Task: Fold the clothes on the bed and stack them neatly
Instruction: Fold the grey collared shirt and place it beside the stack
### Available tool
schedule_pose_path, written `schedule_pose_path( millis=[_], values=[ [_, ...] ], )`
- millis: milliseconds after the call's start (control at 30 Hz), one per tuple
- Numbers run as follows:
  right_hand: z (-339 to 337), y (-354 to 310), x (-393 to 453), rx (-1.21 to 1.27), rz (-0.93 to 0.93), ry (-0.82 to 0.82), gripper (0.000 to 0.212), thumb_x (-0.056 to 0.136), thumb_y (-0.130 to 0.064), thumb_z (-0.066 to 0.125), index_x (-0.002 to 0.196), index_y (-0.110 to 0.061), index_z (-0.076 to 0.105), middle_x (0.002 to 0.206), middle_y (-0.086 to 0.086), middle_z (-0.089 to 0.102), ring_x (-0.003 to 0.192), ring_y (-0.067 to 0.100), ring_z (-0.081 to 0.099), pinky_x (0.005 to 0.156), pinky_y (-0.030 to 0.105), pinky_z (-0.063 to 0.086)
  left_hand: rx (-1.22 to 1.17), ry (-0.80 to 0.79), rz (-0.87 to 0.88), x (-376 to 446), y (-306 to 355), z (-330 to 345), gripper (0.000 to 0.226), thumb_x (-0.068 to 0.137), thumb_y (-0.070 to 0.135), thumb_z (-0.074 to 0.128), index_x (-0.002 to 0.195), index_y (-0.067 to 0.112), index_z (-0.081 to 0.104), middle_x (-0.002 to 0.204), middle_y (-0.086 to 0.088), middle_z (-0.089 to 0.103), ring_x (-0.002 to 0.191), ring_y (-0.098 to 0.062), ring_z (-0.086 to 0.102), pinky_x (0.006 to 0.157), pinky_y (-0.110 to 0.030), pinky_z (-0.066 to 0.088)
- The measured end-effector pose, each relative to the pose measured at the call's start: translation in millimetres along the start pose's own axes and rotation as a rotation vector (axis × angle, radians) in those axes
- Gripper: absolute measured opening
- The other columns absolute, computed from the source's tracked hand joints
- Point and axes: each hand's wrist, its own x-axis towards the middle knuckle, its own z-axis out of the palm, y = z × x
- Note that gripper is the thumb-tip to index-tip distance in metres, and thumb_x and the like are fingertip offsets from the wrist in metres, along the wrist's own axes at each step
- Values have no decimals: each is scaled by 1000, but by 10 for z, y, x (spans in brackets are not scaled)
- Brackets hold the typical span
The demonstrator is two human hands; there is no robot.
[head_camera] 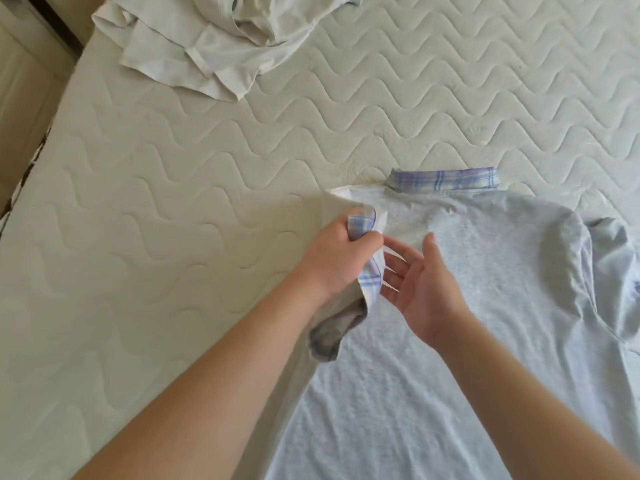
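Lt grey shirt (467, 306) w/ blue plaid collar — spread flat, back up, near edge of bed (156, 202). Crumpled pale clothes (207, 39) heaped far end — unfolded.

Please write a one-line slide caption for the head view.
Left hand grips grey shirt sleeve; right hand open.

Home bedroom: quilted mattress (381, 109), loose clothes (207, 39) heaped on it.
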Motion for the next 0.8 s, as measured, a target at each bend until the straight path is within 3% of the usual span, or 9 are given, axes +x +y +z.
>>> schedule_pose_path(
  millis=[100,200,300,400,467,533,667,733,800],
  values=[
    [-281,87,-94,74,-9,31,76,97,-68,16,129,-15,60,121,11,70,111,24,67,95,42,48,159,-143,34,99,-14,396,12,87,22,60,83,12,55,71,7,53,65,-4,50,64,-16,41],
    [-485,187,-165,105,10,104,79,86,-81,29,124,-22,66,118,9,71,109,23,68,90,42,52,139,-279,-12,185,-84,561,14,100,17,47,99,17,61,102,-2,66,99,-14,64,87,-28,52],
    [-574,253,-187,-76,-17,170,74,70,-86,52,122,-35,63,113,-7,73,104,13,70,80,33,58,211,13,99,329,-177,367,29,95,2,38,95,18,62,96,6,64,83,-10,66,75,-27,52],
    [-619,351,-128,-298,-74,307,37,81,-49,73,112,-32,63,101,-9,74,96,16,72,77,37,59,677,192,223,675,-277,-59,40,85,-9,40,111,14,60,110,-5,54,97,-21,60,88,-32,46],
    [-599,387,-108,-456,-85,381,12,93,-31,64,104,-27,64,92,-7,74,89,17,72,78,41,60,950,99,130,949,-288,-252,59,82,-11,37,130,21,52,120,-11,45,107,-28,54,95,-41,45],
    [-550,380,-128,-507,-117,377,16,99,-33,54,93,-24,65,84,-6,73,81,14,71,76,39,59,1120,-68,74,1192,-244,-320,68,85,-9,37,138,32,46,121,-10,42,109,-30,51,98,-43,44],
    [-468,273,-201,-542,-197,322,26,101,-39,48,86,-25,64,77,-10,72,73,6,69,64,26,55,1274,-417,89,1546,-99,-292,40,97,5,44,129,26,59,120,-11,49,108,-30,54,96,-36,42],
    [-464,189,-244,-534,-211,303,29,100,-40,48,86,-23,65,78,-11,72,71,5,69,60,21,54,1357,-478,88,1655,-13,-269,33,95,5,50,122,19,62,119,-9,58,107,-27,57,88,-32,44],
    [-504,102,-284,-548,-222,301,30,99,-43,48,84,-23,66,78,-4,72,71,12,70,64,28,56,1425,-463,109,1739,39,-266,27,93,9,56,117,18,64,115,-4,64,104,-24,58,82,-29,41]
  ],
)
